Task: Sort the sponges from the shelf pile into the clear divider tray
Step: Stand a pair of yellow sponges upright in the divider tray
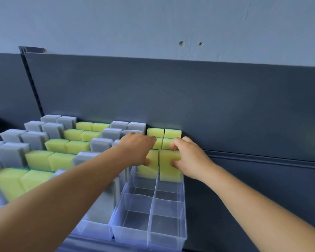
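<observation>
Nearest, a clear tray (166, 231) is sitting on the dark shelf (244, 197), running away from the viewer in two lanes of cells; its near cells are showing nothing in them. Two bare forearms are reaching over it from the near edge. Further along, in the third row from the far end, two yellow sponges are standing upright side by side, one per lane. The left hand (136, 150) is gripping the left sponge (149, 169), thumb on its near face and fingers curled over its top. The right hand (187, 157) is pinching the right sponge (168, 170), thumb on the near face and fingers over the top. Beyond the hands, four more yellow sponges (172, 133) are filling the tray's two farthest rows, close to the dark back panel (189, 99). To the left, neighbouring trays are holding rows of grey sponges (11, 153) and yellow ones (38, 159), alternating in pairs of lanes. Farthest, a pale wall (153, 24) is rising above the panel.
</observation>
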The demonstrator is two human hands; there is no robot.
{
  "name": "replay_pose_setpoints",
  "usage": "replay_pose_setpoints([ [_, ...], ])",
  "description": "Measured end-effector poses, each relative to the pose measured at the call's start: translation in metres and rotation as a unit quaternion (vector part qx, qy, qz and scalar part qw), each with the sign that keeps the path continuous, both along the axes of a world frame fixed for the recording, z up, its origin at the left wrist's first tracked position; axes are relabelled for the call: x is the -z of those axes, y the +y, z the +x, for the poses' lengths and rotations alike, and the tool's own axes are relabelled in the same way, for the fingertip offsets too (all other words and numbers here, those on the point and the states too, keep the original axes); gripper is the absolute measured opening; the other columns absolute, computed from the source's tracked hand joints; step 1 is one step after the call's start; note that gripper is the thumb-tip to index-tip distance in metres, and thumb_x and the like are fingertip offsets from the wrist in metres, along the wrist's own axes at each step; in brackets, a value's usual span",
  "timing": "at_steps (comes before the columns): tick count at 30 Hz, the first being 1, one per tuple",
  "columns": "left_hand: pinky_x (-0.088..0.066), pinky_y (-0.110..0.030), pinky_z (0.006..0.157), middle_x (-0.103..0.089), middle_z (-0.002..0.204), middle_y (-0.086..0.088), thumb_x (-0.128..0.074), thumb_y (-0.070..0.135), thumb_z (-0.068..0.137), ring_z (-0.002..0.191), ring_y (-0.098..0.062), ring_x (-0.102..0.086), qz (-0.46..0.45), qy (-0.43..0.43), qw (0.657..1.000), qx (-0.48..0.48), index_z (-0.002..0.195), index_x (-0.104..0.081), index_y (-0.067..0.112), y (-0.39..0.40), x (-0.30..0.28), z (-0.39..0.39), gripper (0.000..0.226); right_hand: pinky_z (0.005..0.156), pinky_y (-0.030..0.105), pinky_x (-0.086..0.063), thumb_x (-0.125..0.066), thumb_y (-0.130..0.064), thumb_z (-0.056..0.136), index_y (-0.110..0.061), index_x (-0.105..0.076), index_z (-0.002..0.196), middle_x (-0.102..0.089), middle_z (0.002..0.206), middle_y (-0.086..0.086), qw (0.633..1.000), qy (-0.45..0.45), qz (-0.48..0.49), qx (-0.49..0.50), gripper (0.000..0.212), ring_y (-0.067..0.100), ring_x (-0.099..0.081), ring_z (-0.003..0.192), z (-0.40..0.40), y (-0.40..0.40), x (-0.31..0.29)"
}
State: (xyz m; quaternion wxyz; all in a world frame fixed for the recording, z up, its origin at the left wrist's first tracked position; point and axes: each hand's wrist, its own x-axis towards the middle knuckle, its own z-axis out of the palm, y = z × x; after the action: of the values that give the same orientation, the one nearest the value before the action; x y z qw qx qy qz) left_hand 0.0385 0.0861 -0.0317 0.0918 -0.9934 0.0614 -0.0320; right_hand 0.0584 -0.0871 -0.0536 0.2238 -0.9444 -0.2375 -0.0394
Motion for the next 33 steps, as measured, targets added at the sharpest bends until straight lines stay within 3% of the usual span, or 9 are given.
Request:
replay_pose_setpoints([
  [5, -0.039, -0.032, 0.079, -0.062, 0.117, -0.003, -0.074, 0.044, 0.075, 0.109, -0.025, -0.056, 0.003, 0.007, 1.000, 0.003, 0.119, -0.051, 0.019, 0.001, -0.006, -0.002, 0.056, 0.093, 0.038, -0.046, -0.069, -0.026, 0.080, -0.024, -0.046, 0.124, -0.041, 0.129, -0.003, 1.000, 0.017, -0.012, 0.010, 0.050, 0.023, -0.050, 0.116, -0.004, -0.001, -0.003],
  [9, -0.039, -0.031, 0.091, -0.053, 0.132, 0.001, -0.071, 0.048, 0.077, 0.121, -0.021, -0.051, -0.019, -0.015, 0.999, 0.029, 0.136, -0.042, 0.022, -0.009, -0.014, -0.009, 0.070, 0.101, 0.036, -0.040, -0.069, -0.037, 0.081, -0.024, -0.031, 0.141, -0.031, 0.146, -0.006, 0.999, -0.006, -0.025, 0.023, 0.072, 0.019, -0.036, 0.132, -0.015, -0.013, -0.011],
  [12, -0.040, -0.033, 0.096, -0.053, 0.133, 0.000, -0.067, 0.050, 0.080, 0.123, -0.022, -0.049, -0.022, -0.046, 0.996, 0.067, 0.137, -0.041, 0.020, -0.025, -0.017, -0.014, 0.069, 0.110, 0.033, -0.028, -0.065, -0.040, 0.083, -0.021, -0.022, 0.147, -0.023, 0.154, -0.005, 0.998, -0.025, -0.042, 0.039, 0.079, 0.018, -0.022, 0.141, -0.025, -0.028, -0.016],
  [20, -0.039, -0.037, 0.104, -0.051, 0.137, -0.004, -0.056, 0.051, 0.085, 0.125, -0.024, -0.048, -0.045, -0.048, 0.986, 0.155, 0.136, -0.041, 0.016, -0.096, -0.015, -0.015, 0.064, 0.116, 0.030, -0.016, -0.059, -0.045, 0.087, -0.020, -0.015, 0.150, -0.014, 0.158, -0.006, 0.992, -0.023, -0.054, 0.116, 0.080, 0.014, -0.009, 0.146, -0.047, -0.095, -0.015],
  [28, -0.037, -0.035, 0.106, -0.052, 0.135, -0.002, -0.053, 0.050, 0.088, 0.124, -0.022, -0.049, -0.067, -0.022, 0.973, 0.218, 0.136, -0.041, 0.016, -0.196, -0.008, -0.008, 0.060, 0.118, 0.033, -0.017, -0.057, -0.045, 0.088, -0.019, -0.018, 0.150, -0.015, 0.158, -0.005, 0.979, -0.017, -0.060, 0.194, 0.077, 0.014, -0.009, 0.146, -0.060, -0.194, -0.011],
  [33, -0.030, -0.033, 0.110, -0.043, 0.145, -0.001, -0.049, 0.047, 0.092, 0.132, -0.020, -0.041, -0.086, -0.004, 0.965, 0.247, 0.144, -0.033, 0.018, -0.265, 0.000, -0.003, 0.062, 0.117, 0.031, -0.016, -0.055, -0.045, 0.089, -0.017, -0.021, 0.149, -0.018, 0.158, -0.003, 0.970, -0.013, -0.069, 0.234, 0.075, 0.016, -0.012, 0.146, -0.065, -0.262, -0.009],
])
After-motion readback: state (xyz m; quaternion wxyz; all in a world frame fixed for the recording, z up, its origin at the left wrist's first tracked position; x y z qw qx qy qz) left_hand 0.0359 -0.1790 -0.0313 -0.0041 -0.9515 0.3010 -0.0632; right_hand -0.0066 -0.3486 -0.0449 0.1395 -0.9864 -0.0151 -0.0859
